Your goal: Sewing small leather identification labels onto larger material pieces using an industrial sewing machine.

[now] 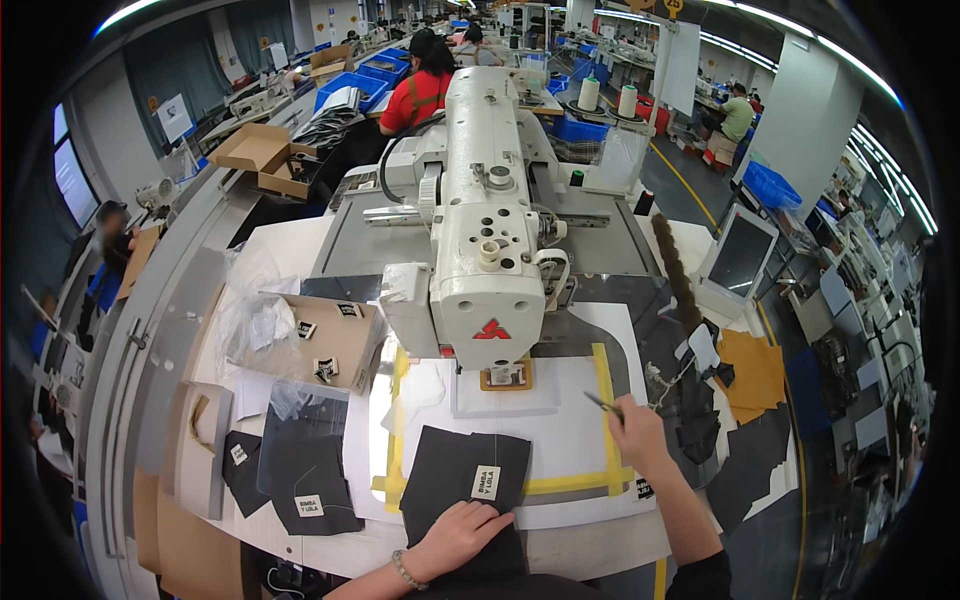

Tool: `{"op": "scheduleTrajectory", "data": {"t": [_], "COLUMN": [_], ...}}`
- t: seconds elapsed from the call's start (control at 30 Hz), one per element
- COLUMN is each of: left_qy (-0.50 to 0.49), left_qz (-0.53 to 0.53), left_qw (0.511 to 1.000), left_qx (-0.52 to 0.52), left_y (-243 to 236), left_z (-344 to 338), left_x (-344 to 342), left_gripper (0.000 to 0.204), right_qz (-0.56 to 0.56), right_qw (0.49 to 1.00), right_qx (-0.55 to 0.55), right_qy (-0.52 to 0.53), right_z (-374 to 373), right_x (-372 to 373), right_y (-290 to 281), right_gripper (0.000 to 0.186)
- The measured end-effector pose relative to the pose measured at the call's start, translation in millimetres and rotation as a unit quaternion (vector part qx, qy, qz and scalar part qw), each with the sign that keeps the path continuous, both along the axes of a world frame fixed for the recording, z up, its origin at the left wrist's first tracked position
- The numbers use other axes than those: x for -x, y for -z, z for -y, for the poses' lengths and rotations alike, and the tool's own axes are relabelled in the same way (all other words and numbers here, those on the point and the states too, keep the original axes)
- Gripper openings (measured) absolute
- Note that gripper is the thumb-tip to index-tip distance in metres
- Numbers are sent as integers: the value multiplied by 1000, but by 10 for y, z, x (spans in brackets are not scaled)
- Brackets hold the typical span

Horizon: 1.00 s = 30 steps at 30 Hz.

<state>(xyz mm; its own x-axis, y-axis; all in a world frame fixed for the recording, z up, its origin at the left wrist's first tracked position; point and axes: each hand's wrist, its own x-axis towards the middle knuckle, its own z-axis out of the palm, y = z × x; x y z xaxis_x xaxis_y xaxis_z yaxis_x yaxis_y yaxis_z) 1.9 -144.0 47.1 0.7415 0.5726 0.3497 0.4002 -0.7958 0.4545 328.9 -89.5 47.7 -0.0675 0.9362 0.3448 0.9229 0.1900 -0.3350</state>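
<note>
My left hand (460,537) is closed over the lower part of a dark fabric piece (435,470) at the front of the white work plate. A cream label (486,482) is fixed to that piece, just above my fingertips, and a loose thread runs up from it. Farther right, my right hand (638,437) grips a small dark pointed tool (603,404); whether it is snips or tweezers is too small to tell. Its tip points up and left, over the plate, apart from the fabric. A white sewing machine head (490,290) stands ahead, above a small framed clamp (507,376).
Labelled dark pieces (310,470) lie at left, below a cardboard box (352,368) holding loose labels. Yellow tape (603,380) borders the plate. Orange-yellow cloth (752,372) and a control screen (738,255) are at right. A person in red (418,98) sits beyond the machine.
</note>
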Motion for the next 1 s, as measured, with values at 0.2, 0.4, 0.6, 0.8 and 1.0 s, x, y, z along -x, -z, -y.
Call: {"op": "scheduleTrajectory", "data": {"t": [0.2, 0.4, 0.6, 0.8, 1.0], "left_qy": [-11, -13, -19, -121, -246], "left_qz": [31, 12, 33, 95, 141], "left_qw": [999, 1000, 999, 988, 925], "left_qx": [-7, -8, -14, 26, 254], "left_y": [-57, -42, -60, -185, -174], "left_z": [7, 30, 27, -133, -512], "left_x": [-36, -4, -11, 142, 442], "left_gripper": [37, 35, 35, 34, 23], "right_qz": [208, 229, 251, 216, 211], "right_qw": [949, 927, 901, 918, 939], "right_qx": [-48, -133, -150, -110, -103], "right_qy": [-232, -267, -320, -314, -253], "right_z": [-296, -527, -621, -598, -526], "right_x": [598, 785, 839, 820, 570], "right_y": [-120, -93, 9, 75, 105], "right_gripper": [40, 46, 44, 39, 42]}}
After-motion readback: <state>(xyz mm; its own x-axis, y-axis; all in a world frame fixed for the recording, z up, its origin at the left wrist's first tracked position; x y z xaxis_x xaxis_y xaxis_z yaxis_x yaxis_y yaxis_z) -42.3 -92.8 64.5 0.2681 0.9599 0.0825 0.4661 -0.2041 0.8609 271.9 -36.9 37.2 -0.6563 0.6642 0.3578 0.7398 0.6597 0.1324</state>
